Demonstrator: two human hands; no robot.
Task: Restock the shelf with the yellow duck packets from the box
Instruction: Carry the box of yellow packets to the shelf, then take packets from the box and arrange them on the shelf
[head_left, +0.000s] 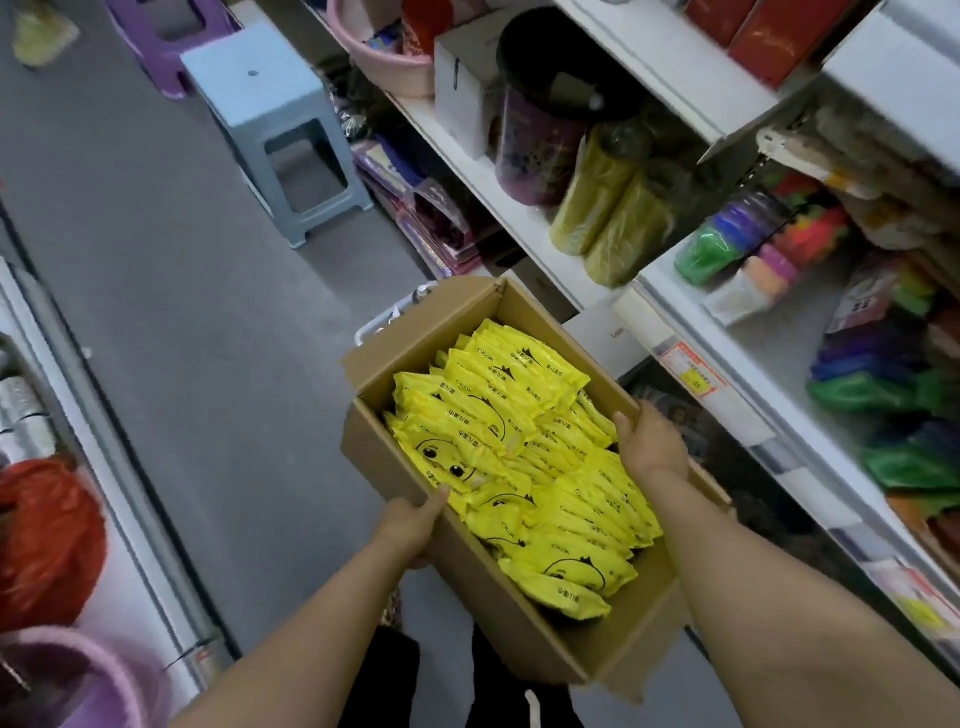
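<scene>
I had left hand and right hand gripping the box walls. Yellow duck packets between them filled it. I judged 0 placed on the shelf beyond the right hand.

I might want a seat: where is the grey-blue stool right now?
The grey-blue stool stands on the floor, upper left in the head view, between a purple stool and the shelf.
</scene>
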